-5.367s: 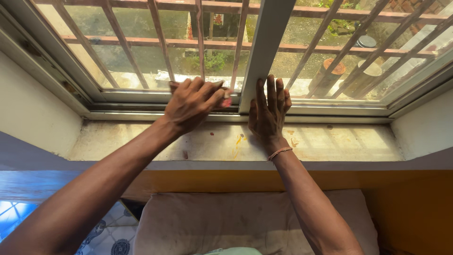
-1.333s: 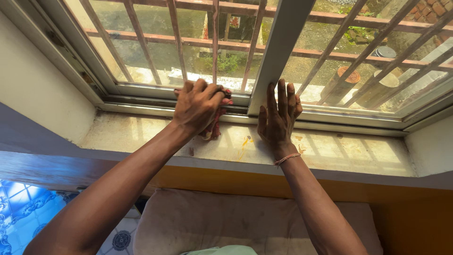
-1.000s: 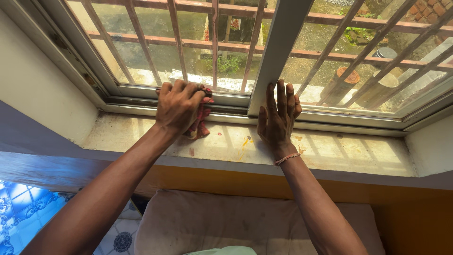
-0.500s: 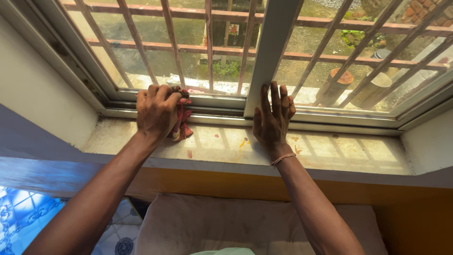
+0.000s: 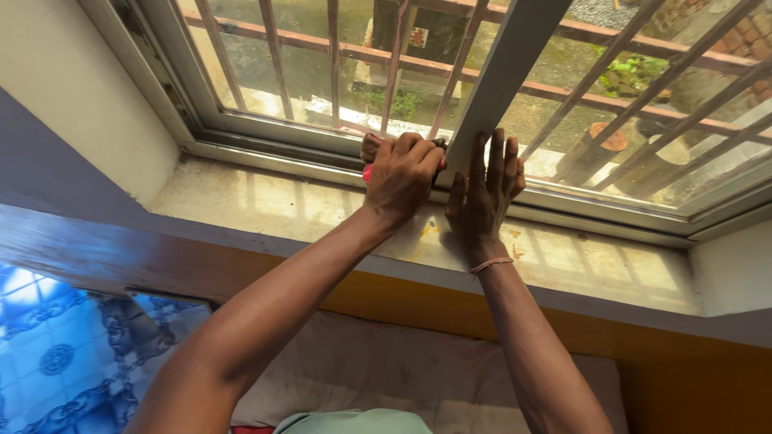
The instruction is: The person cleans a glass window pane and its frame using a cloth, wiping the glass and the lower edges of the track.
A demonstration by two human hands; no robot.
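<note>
Half a second ago the left hand (image 5: 402, 173) was well out along the window track; now it has slid back until it sits just beside the right hand (image 5: 485, 193), next to the grey upright of the window frame (image 5: 503, 80). Its grip is curled tight around a pink cloth (image 5: 367, 172), of which only a small edge shows at the side of the knuckles, pressed against the lower track (image 5: 265, 153). Just beside that grip, the right hand lies flat with fingers spread and straight, holding nothing, its fingertips up against the foot of the upright and its palm over the stained sill (image 5: 265, 205). A thin bracelet (image 5: 490, 264) circles the right wrist. Nearer than the grip, beneath both forearms, lies a pale cushion (image 5: 386, 378), with blue patterned floor tiles (image 5: 56, 362) off to the left. Beyond the grip, behind the glass, run rust-red window bars (image 5: 334, 60), and farther out a wet yard with green plants (image 5: 402, 103).
</note>
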